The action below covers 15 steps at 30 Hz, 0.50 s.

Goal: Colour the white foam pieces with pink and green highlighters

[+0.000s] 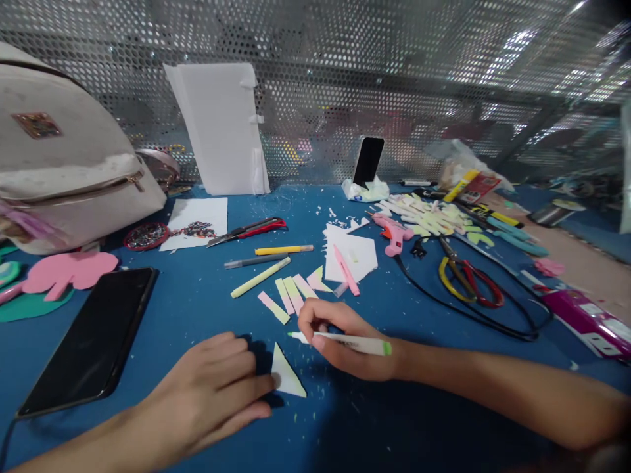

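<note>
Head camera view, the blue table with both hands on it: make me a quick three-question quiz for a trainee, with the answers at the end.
1. Multiple choice: what does the right hand's grip hold?
A) pliers
B) a green-tipped marker
C) a utility knife

2. True or false: a finger of the left hand's grip touches the paper triangle.

3. Fill in the blank: in the picture, the pink hot glue gun lies to the ____ of the pink marker.

Key: 1. B; 2. True; 3. right.
</note>
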Tool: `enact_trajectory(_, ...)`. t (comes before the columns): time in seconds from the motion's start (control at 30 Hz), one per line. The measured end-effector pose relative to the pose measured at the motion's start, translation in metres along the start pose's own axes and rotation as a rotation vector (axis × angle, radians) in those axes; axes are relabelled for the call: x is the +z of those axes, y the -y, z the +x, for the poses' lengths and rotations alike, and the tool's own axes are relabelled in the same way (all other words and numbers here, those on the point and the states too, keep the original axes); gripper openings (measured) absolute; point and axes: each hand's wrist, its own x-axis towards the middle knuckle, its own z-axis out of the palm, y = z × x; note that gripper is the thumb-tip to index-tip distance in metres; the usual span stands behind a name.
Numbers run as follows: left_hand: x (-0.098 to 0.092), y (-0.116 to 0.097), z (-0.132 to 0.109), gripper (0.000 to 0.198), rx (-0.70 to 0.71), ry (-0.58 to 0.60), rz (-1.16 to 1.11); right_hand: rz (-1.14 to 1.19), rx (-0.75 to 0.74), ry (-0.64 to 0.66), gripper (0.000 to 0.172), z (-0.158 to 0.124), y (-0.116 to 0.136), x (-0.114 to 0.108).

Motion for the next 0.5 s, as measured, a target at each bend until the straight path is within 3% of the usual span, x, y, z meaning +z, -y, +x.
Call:
enact_trajectory(0.13,0.004,0.001,-0.008,0.03,0.086,0.012,0.16,0.023,0.051,-0.08,0.041,0.007,0.009,0.009)
enact_trajectory(0.33,0.009,0.003,-0.009,0.029,0.081,-0.003,0.187,-0.01,0.216,-0.094,0.022,0.018,-0.002,0.021)
enact_trajectory(0.5,0.006,0.003,-0.001,0.029,0.104,-0.015,0.166,-0.204,0.196,-0.179,0.027,0.024,-0.009,0.028)
